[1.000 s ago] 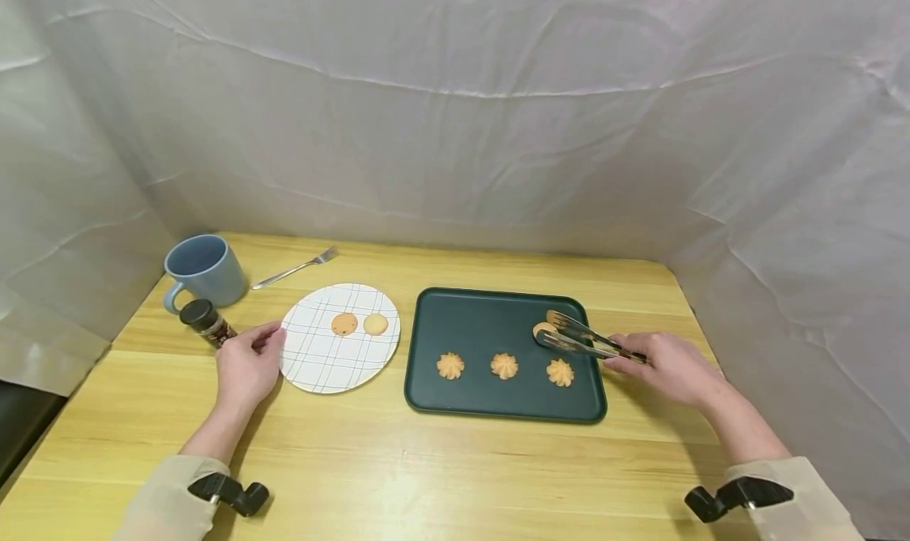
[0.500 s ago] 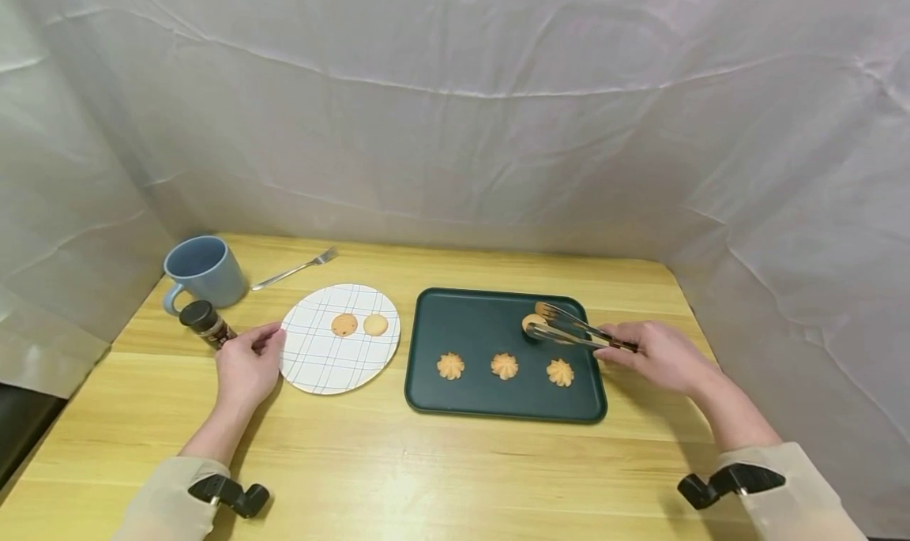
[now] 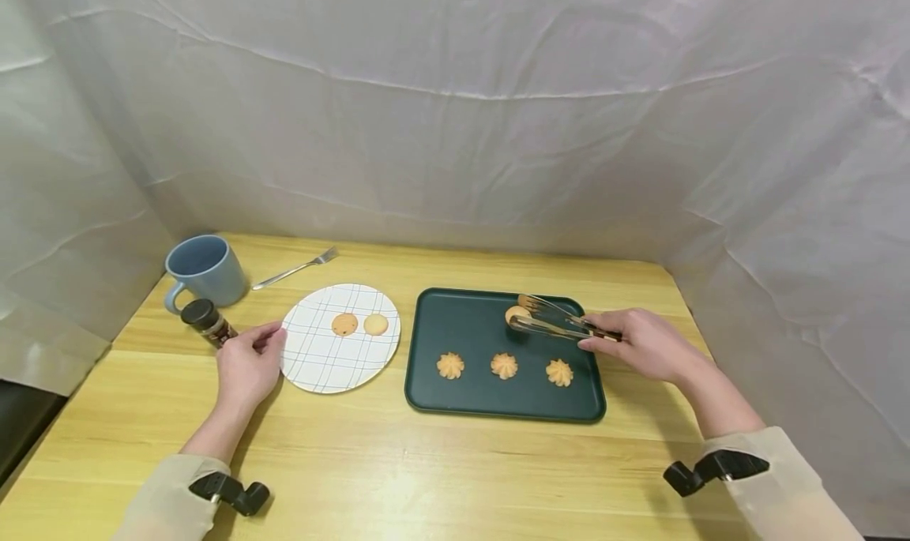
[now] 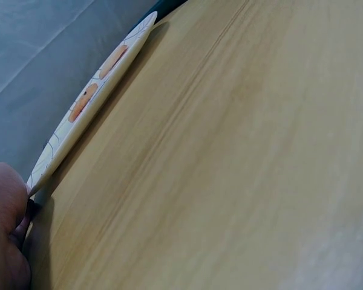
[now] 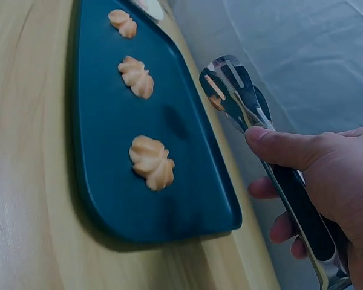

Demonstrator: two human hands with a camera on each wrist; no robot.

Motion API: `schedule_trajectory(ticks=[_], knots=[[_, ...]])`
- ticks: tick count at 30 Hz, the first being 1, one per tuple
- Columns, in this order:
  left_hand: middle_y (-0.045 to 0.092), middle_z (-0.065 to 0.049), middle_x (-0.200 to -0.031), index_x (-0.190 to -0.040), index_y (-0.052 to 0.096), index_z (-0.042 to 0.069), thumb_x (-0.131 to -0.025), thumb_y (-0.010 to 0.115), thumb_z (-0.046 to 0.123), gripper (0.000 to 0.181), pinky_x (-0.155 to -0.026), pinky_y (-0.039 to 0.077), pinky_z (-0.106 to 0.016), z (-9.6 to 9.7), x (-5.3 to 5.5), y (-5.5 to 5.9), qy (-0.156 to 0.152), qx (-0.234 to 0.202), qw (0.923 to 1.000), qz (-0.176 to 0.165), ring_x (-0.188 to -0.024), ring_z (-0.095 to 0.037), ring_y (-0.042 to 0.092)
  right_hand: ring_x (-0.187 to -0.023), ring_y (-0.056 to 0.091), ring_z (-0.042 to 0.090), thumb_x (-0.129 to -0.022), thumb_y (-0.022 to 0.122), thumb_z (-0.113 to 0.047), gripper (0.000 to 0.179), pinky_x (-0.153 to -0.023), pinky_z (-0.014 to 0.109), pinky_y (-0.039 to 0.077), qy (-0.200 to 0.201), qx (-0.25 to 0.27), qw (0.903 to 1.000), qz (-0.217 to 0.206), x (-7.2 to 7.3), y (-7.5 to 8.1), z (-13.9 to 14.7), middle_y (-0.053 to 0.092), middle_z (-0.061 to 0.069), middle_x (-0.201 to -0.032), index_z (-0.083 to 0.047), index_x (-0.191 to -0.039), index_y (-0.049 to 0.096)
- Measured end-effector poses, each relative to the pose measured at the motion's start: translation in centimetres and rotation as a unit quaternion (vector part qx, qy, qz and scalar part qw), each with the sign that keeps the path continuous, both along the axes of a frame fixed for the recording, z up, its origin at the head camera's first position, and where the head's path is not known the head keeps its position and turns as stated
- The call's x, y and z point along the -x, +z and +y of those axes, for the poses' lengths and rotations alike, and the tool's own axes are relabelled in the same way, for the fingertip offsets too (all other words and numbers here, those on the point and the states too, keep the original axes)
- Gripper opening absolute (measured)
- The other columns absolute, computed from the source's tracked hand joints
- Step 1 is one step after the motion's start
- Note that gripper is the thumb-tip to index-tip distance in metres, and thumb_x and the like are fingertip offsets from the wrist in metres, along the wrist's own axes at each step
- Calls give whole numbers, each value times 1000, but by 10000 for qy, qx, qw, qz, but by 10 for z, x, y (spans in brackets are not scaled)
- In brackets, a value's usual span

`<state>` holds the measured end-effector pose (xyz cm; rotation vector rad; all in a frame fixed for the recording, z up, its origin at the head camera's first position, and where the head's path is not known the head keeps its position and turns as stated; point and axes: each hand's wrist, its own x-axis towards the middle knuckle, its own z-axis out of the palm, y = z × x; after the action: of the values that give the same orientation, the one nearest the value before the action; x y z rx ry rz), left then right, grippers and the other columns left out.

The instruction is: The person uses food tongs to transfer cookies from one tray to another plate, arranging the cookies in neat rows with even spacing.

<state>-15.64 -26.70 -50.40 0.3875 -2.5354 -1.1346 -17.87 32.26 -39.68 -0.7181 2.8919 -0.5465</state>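
My right hand grips metal serving tongs, holding them over the right half of a dark green tray. A round cookie sits between the slotted tong tips, lifted off the tray; in the right wrist view the tips mostly hide it. Several flower-shaped cookies, one of them the middle cookie, lie in a row along the tray's near side. My left hand pinches the left rim of a white plate with blue lines. On that plate lie a speckled cookie and a pale cookie.
Left of the plate, a dark-capped jar stands close behind my left hand. A blue mug is at the back left, with a fork beside it. Pale cloth hangs behind the wooden table.
My right hand has moved left and slightly away from me, carrying the tongs and the cookie toward the middle of the tray. The left hand and plate stay in place.
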Motion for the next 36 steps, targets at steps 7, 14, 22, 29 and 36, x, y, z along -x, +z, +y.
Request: schedule_trajectory(ticks=[7, 14, 22, 29, 36], knots=[[78, -17, -104, -123, 77, -1, -105, 65, 20, 30, -72, 45, -15, -1, 1, 0, -18, -14, 10000, -14, -92, -25, 69, -114, 70, 31, -102, 68, -50, 59, -97, 57, 53, 130, 4, 9999, 28, 6, 6, -16, 70, 13, -135, -9, -144, 67], [78, -17, -103, -123, 77, -1, -105, 65, 20, 30, -71, 45, -16, 0, 1, 2, -36, -42, 10000, -14, -91, -26, 69, -95, 70, 17, -101, 72, -47, 57, -88, 49, 55, 276, 86, 9996, 66, 13, 11, -33, 72, 10, -132, -8, -142, 68], [78, -17, -103, -123, 77, 0, -105, 65, 21, 30, -72, 45, -15, -1, 1, -1, -33, -38, 10000, -27, -92, -25, 69, -114, 71, 29, -101, 72, -46, 57, -95, 55, 54, 497, 130, 9986, 123, 21, 18, -54, 70, 11, -136, -8, -143, 67], [78, -17, -102, -121, 78, -2, -104, 67, 21, 30, -70, 44, -13, 0, 1, -3, -37, -46, 9999, 114, -89, -23, 69, -117, 69, 29, -101, 73, -43, 55, -96, 53, 54, 714, 163, 9971, 195, 26, 23, -73, 70, 9, -136, -9, -144, 67], [78, -17, -101, -121, 78, -1, -104, 67, 21, 30, -70, 45, -14, 0, 1, -3, -12, -49, 10000, 85, -89, -24, 69, -115, 70, 28, -101, 73, -43, 54, -93, 51, 55, 917, 213, 9952, 265, 32, 25, -91, 71, 8, -134, -9, -143, 68]])
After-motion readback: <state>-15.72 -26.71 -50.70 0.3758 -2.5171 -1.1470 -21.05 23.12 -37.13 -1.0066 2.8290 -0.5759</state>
